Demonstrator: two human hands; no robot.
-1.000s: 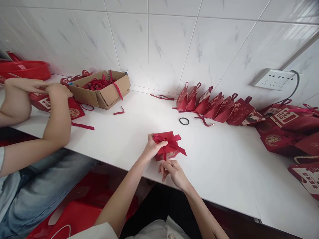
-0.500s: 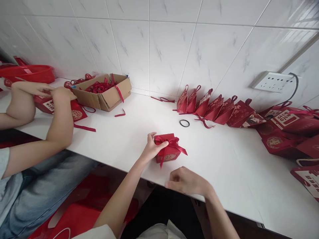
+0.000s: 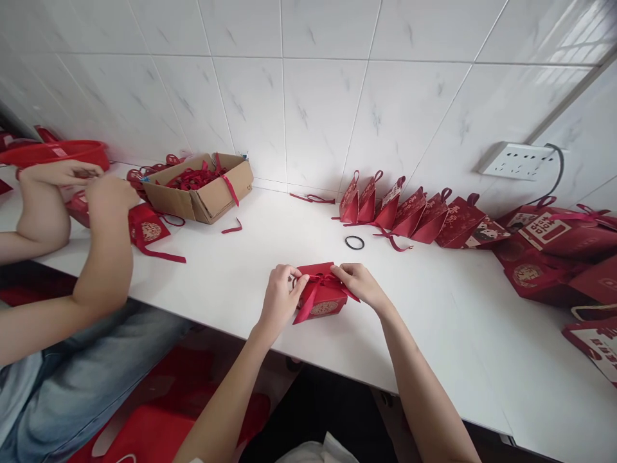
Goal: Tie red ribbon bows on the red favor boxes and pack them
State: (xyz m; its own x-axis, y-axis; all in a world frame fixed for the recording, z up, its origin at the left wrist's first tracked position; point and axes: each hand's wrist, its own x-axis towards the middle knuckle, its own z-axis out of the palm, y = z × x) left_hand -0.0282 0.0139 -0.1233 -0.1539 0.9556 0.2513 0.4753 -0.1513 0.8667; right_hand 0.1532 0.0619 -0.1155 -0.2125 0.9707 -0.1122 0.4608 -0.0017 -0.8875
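A small red gift box (image 3: pixel 322 302) with a red ribbon bow (image 3: pixel 322 281) on top sits on the white table (image 3: pixel 434 334) near its front edge. My left hand (image 3: pixel 281 297) pinches the left loop of the bow. From the other side, my right hand (image 3: pixel 359 283) pinches the right loop. Both hands rest against the top of the box. One ribbon tail hangs down the front of the box.
A black hair band (image 3: pixel 355 242) lies behind the box. Folded red boxes (image 3: pixel 409 209) line the wall, with more red boxes (image 3: pixel 554 251) at the right. A cardboard box of ribbons (image 3: pixel 200 186) stands back left. A co-worker's hands (image 3: pixel 91 186) handle a red box at far left.
My right hand came up from the table's front edge to the right side of the bow and took hold of its loop. My left hand stayed on the bow.
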